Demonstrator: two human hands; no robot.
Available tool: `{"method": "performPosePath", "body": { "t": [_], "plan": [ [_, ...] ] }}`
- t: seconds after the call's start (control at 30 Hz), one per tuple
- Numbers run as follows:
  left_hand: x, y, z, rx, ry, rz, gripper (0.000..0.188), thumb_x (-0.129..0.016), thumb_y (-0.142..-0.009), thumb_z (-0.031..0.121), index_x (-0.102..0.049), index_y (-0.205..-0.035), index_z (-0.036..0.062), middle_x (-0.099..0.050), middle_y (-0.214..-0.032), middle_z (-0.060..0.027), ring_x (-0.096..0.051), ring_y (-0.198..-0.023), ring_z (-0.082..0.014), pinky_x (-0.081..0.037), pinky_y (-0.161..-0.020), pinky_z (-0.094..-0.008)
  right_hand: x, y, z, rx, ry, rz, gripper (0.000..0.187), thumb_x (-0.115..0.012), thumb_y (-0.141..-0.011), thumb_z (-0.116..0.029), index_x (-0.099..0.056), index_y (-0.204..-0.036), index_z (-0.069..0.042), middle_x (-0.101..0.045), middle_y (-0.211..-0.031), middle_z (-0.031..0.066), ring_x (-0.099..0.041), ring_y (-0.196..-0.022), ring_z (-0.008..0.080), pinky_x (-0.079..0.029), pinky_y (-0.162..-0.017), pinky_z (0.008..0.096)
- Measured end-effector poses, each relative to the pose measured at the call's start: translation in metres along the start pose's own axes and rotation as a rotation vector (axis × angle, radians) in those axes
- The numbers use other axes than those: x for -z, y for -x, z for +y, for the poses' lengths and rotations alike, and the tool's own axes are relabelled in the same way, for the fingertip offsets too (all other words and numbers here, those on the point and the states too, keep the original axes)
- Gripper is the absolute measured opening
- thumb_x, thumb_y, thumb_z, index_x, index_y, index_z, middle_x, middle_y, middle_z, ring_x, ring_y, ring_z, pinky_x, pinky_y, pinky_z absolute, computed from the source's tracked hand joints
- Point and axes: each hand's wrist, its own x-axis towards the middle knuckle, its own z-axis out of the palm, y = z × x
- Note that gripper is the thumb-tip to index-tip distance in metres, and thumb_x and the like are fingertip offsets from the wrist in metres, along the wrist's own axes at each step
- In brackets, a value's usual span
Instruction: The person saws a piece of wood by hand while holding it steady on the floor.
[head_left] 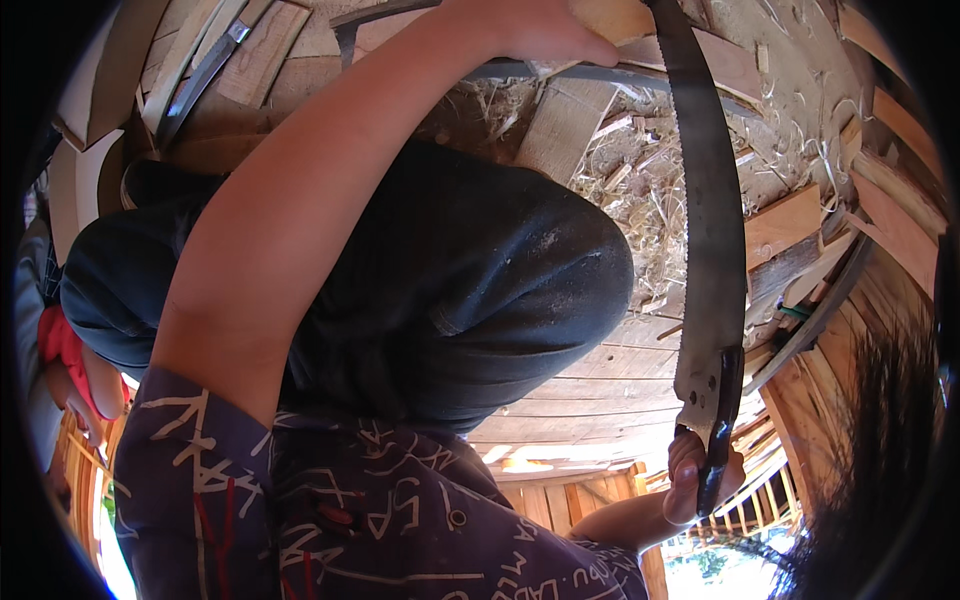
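Observation:
My right hand [698, 478] is closed around the dark handle of a long handsaw [712, 210] at the lower right. Its toothed edge faces left, and the blade rises to the top edge, where its tip meets or overlaps a pale piece of wood [618, 18]. Across the picture my left arm reaches up to that wood. There my left hand [545, 28] grips it, with the thumb along its near side; the other fingers are cut off by the top edge.
Wood shavings [645, 215] and offcuts [782, 222] litter the plank floor between my bent knee [560, 265] and the right side. A knife [208, 75] lies on boards at the upper left. Another person's hand [85, 415] shows at the left rim.

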Motion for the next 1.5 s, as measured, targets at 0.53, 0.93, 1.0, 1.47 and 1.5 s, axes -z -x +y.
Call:
{"method": "performPosePath", "body": {
  "t": [0.53,0.93,1.0,1.47,1.5],
  "plan": [
    [0.009,-0.008,-0.010,0.051,-0.002,0.067,0.094,-0.080,-0.060,0.052,-0.048,-0.133,0.0026,-0.058,-0.127,-0.0239,-0.058,-0.117,-0.0386,-0.046,-0.101,-0.0452,-0.015,-0.011,-0.011,-0.121,-0.093,-0.100,0.043,-0.072,-0.082,-0.039,-0.058,-0.064,-0.002,-0.047,-0.050,0.0014,-0.041,-0.044,0.0108,-0.026,-0.043,0.0296],
    [0.130,0.081,-0.038,-0.120,-0.042,0.319,0.086,-0.083,-0.062,0.037,-0.046,-0.135,0.0066,-0.066,-0.115,-0.0224,-0.065,-0.104,-0.0373,-0.050,-0.090,-0.0422,-0.052,0.055,-0.113,0.221,0.014,0.101,0.041,-0.071,-0.079,-0.032,-0.051,-0.058,-0.003,-0.047,-0.051,0.0070,-0.042,-0.042,0.0204,-0.027,-0.045,0.0335],
    [0.147,0.100,-0.060,-0.155,0.008,0.388,0.087,-0.083,-0.062,0.036,-0.046,-0.135,0.0064,-0.065,-0.114,-0.0237,-0.065,-0.104,-0.0376,-0.050,-0.091,-0.0419,-0.061,0.052,-0.131,0.300,0.077,0.073,0.041,-0.071,-0.078,-0.032,-0.049,-0.057,-0.004,-0.044,-0.050,0.0072,-0.040,-0.041,0.0211,-0.026,-0.045,0.0348],
    [0.181,0.154,-0.087,-0.110,0.295,0.359,0.092,-0.083,-0.059,0.037,-0.043,-0.135,0.0021,-0.063,-0.119,-0.0229,-0.064,-0.108,-0.0372,-0.050,-0.093,-0.0415,-0.115,0.076,-0.269,0.355,0.204,0.069,0.038,-0.072,-0.079,-0.019,-0.046,-0.056,-0.004,-0.040,-0.048,0.0091,-0.037,-0.038,0.0270,-0.027,-0.042,0.0375],
    [0.181,0.158,-0.085,-0.157,0.264,0.358,0.093,-0.083,-0.059,0.038,-0.043,-0.135,0.0021,-0.063,-0.119,-0.0228,-0.064,-0.107,-0.0375,-0.050,-0.092,-0.0416,-0.115,0.077,-0.275,0.308,0.172,0.092,0.038,-0.072,-0.078,-0.018,-0.046,-0.055,-0.004,-0.040,-0.047,0.0090,-0.037,-0.038,0.0263,-0.027,-0.042,0.0371]
  ]
}}
